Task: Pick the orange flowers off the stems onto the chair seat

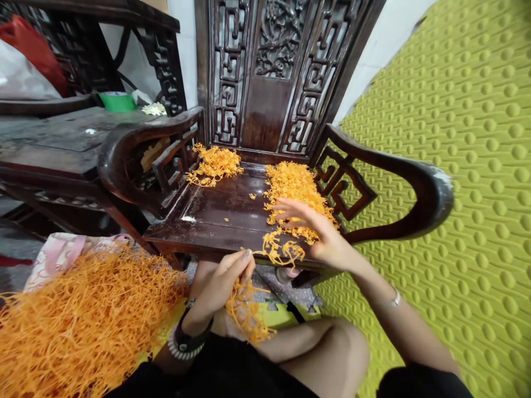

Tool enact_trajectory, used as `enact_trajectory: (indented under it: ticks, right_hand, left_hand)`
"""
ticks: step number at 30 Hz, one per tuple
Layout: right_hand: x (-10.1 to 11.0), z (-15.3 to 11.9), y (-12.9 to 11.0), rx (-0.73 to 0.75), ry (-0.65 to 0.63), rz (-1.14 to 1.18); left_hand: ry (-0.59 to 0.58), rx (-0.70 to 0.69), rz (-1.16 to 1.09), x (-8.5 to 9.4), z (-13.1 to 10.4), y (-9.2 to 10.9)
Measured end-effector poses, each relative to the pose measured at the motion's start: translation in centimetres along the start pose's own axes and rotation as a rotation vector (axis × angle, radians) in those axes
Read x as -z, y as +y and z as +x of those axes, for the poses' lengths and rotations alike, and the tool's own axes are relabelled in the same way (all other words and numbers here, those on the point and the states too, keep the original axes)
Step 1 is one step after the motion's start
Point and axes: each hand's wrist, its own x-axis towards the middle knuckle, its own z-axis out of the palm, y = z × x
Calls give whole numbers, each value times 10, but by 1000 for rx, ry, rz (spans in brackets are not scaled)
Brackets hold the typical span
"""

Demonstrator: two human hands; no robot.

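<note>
My left hand point(228, 276) is closed in a pinch on a bunch of thin orange branching strands point(249, 315), which hang down below the fingers. A stem also leads right from the fingertips to a looser orange sprig point(282, 251) at the seat's front edge. With fingers spread, my right hand point(317, 226) hovers over or just touches the right-hand pile of short orange sprigs point(294, 185); which of the two I cannot tell. At the back left of the dark wooden chair seat point(228, 204) lies a smaller orange pile point(215, 165).
A large heap of orange strands point(83, 315) fills the lower left, by a pink and white bag point(58, 254). Carved armrests point(415, 188) flank the seat. Green tape point(117, 101) lies on the neighbouring wooden surface point(62, 132). A yellow-green bumpy mat point(468, 166) covers the right.
</note>
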Motion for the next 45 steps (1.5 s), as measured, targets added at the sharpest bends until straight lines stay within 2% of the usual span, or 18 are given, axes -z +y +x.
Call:
enact_trajectory:
  ticks: [2, 4, 8, 14, 17, 20, 23, 26, 28, 29, 31, 32, 34, 35, 37, 40, 42, 45]
  right_hand:
    - [-22, -10, -24, -1, -38, -179]
    - [-38, -15, -33, -8, -41, -309]
    - [-56, -17, -22, -14, -8, -397]
    - [-64, -28, -20, 101, 180, -357]
    - [-59, -39, -28, 81, 326, -292]
    - [-56, -43, -34, 2, 616, -88]
    - [-54, -35, -37, -58, 783, 114]
    - [-33, -26, -41, -49, 838, 140]
    - [0, -27, -43, 44, 1053, 50]
    - [20, -28, -43, 156, 1247, -3]
    - [55, -27, -39, 202, 1325, 55]
    - [67, -23, -33, 186, 1298, 30]
    - [76, -5, -14, 78, 1128, -227]
    - [74, 6, 0, -1, 973, -385]
    - [64, 32, 34, -99, 812, -565]
    - [51, 61, 89, -439, 580, -874]
    - [49, 70, 117, -560, 483, -926]
    - [48, 70, 138, -566, 406, -915]
  left_hand:
    - [-14, -25, 57, -1, 0, 1]
    - [-43, -33, 67, -1, -2, 1]
    - [-77, 16, 35, 1, -7, -1]
    - [-182, 146, 23, 6, -24, -12]
    - [-296, 197, 28, 5, -36, -14]
    - [-427, 234, 12, 0, -41, -13]
    - [-450, 239, -55, -5, -40, -12]
    - [-388, 234, -118, -2, -42, -17]
    - [-286, 293, -179, 6, -48, -22]
    - [-204, 334, -227, 11, -52, -25]
    - [-40, 407, -336, 20, -56, -29]
    - [9, 428, -390, 23, -56, -30]
    - [24, 415, -484, 23, -51, -27]
    - [0, 383, -519, 21, -47, -25]
    - [-48, 272, -588, 13, -36, -18]
    - [-108, 105, -683, 1, -22, -10]
    - [-126, 50, -715, -5, -16, -6]
    - [-104, 26, -716, -7, -11, -1]
